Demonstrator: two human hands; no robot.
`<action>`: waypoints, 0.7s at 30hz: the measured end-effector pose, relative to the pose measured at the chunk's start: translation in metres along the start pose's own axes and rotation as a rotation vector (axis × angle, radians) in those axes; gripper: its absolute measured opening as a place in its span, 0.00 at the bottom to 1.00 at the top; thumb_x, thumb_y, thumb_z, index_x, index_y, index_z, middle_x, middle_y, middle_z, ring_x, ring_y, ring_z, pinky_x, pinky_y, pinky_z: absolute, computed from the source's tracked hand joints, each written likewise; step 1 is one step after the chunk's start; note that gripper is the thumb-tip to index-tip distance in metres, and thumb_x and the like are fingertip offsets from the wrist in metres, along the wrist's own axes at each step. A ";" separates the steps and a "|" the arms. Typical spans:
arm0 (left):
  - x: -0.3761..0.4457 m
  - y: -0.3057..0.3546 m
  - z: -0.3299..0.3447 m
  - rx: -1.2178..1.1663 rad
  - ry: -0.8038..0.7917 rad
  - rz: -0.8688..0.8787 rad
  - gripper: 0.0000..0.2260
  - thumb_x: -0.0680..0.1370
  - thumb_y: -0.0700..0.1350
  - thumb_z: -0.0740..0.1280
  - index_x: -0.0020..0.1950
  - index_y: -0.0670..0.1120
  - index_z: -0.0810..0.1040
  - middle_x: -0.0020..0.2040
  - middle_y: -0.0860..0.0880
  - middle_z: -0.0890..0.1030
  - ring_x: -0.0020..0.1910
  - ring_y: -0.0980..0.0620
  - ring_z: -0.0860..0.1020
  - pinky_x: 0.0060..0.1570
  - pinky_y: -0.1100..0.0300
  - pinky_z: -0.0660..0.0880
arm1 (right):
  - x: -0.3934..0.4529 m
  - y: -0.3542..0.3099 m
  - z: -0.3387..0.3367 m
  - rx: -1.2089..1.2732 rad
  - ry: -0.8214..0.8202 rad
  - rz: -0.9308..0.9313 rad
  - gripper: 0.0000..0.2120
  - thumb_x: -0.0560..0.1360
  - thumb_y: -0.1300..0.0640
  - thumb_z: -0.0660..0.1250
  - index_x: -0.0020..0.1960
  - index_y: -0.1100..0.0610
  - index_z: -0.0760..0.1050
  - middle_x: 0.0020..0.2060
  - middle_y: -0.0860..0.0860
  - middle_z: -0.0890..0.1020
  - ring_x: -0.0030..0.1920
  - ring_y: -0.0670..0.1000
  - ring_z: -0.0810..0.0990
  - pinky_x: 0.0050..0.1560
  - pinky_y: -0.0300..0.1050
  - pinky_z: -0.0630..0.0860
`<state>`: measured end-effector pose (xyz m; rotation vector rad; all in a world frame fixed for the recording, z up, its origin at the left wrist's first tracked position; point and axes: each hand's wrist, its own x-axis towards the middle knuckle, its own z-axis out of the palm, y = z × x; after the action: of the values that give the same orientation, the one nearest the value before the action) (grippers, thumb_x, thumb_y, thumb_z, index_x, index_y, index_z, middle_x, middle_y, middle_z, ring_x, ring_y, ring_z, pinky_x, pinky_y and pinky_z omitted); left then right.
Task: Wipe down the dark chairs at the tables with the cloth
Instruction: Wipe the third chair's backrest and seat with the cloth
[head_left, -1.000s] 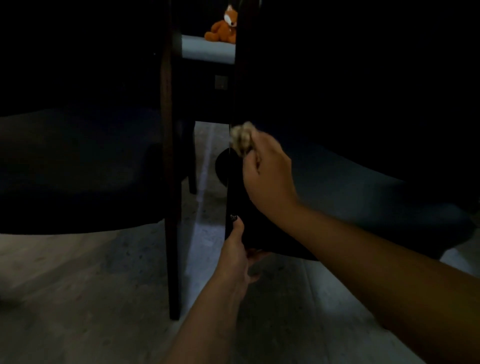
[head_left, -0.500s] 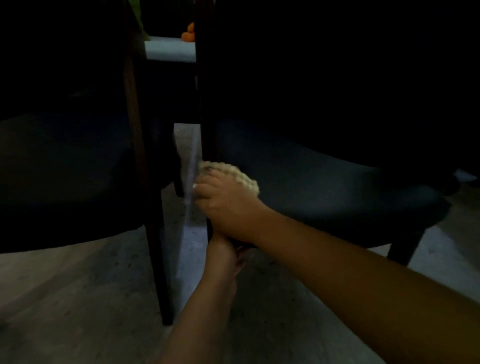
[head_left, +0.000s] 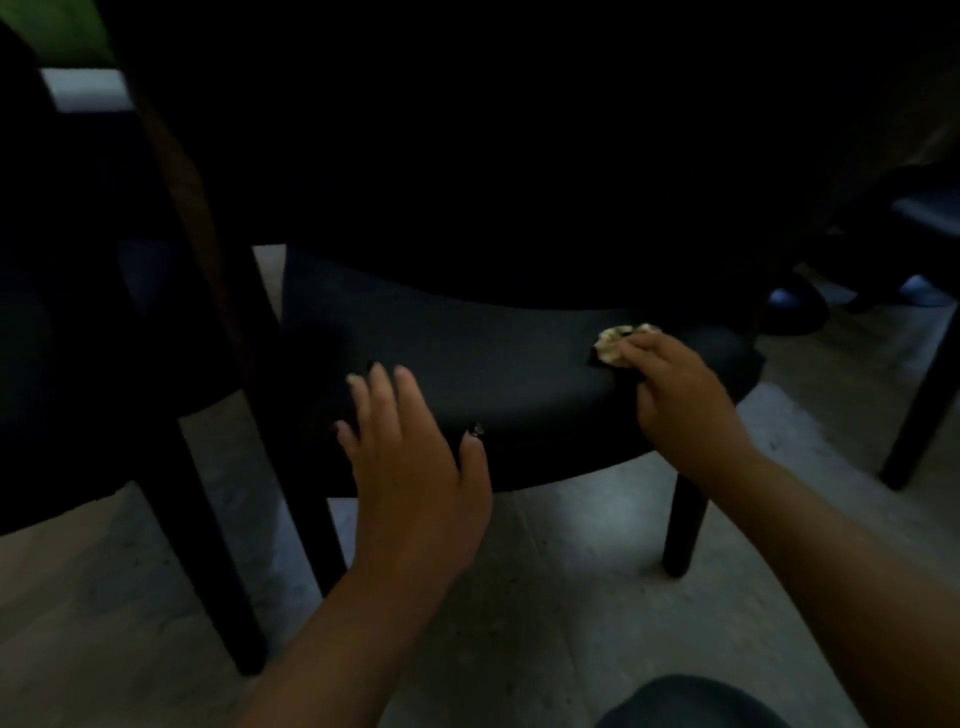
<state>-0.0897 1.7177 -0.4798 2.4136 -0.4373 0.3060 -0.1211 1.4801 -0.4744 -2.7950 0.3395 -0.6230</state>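
While dim light hides chair back, right hand (head_left: 680, 400) grips pale cloth (head_left: 618, 345) on dark chair seat (head_left: 498, 364) nr right edge, left hand (head_left: 410, 457) flat, fingers straight, on front-left edge, no readable writing.

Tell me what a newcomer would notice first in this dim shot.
The pale cloth stands out most, bunched in the right hand on the right part of the dark seat. Next comes the left hand, fingers spread flat at the seat's front edge. Pale floor shows below between the black legs.
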 end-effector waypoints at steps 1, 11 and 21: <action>0.005 0.011 0.009 0.054 -0.033 0.048 0.34 0.80 0.52 0.58 0.79 0.40 0.46 0.80 0.42 0.44 0.78 0.46 0.38 0.74 0.49 0.35 | 0.000 -0.002 0.001 0.000 0.018 -0.012 0.19 0.75 0.68 0.60 0.65 0.63 0.74 0.65 0.59 0.73 0.68 0.59 0.69 0.71 0.50 0.63; 0.080 0.095 0.090 0.412 -0.443 0.857 0.30 0.82 0.55 0.50 0.80 0.43 0.46 0.80 0.45 0.46 0.78 0.51 0.39 0.73 0.55 0.36 | -0.019 0.065 -0.007 0.041 0.066 0.026 0.23 0.75 0.67 0.61 0.70 0.60 0.70 0.70 0.56 0.70 0.72 0.56 0.65 0.71 0.52 0.66; 0.080 0.099 0.081 0.442 -0.450 1.144 0.28 0.77 0.53 0.58 0.74 0.41 0.67 0.74 0.42 0.67 0.74 0.48 0.62 0.72 0.49 0.51 | 0.009 0.111 0.009 0.511 0.528 0.564 0.21 0.79 0.66 0.56 0.71 0.58 0.67 0.69 0.55 0.70 0.69 0.48 0.66 0.69 0.37 0.61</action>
<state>-0.0460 1.5746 -0.4594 2.3497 -2.1344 0.3484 -0.1282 1.3749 -0.5124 -1.8941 0.8831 -1.0981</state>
